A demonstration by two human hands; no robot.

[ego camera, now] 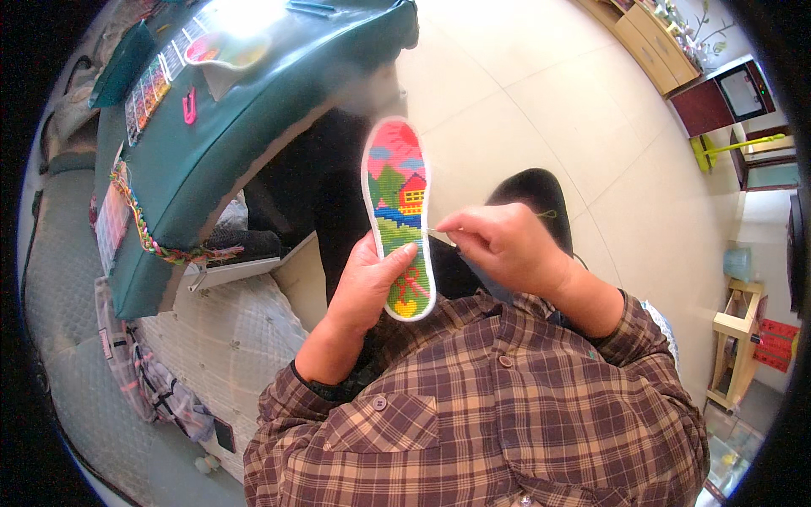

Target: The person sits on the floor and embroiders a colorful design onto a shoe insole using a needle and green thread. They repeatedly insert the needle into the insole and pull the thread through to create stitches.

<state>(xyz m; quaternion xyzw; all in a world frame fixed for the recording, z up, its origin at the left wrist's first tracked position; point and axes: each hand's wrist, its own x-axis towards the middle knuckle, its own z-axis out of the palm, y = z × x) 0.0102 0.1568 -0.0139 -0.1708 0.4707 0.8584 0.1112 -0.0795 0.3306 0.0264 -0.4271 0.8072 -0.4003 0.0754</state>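
Note:
Held upright before me is an embroidered shoe insole [399, 184] with a white border. Its stitching pictures a red house, green trees, blue water and a pink sky. My left hand [374, 272] grips its lower left side, thumb across the front. At its right edge my right hand [507, 244] pinches a thin needle [437, 229] between thumb and forefinger. The needle's tip meets or lies close behind the insole's border; I cannot tell which. A short loop of light green thread [549, 214] shows beyond my right knuckles.
On the green-covered table [253, 127] lie another patterned insole [222, 51], a compartmented box of colourful bits [149, 95], a pink clip-like tool [189, 106] and a braid of multicoloured thread [142, 222]. A phone [223, 435] rests on the quilted seat [209, 342].

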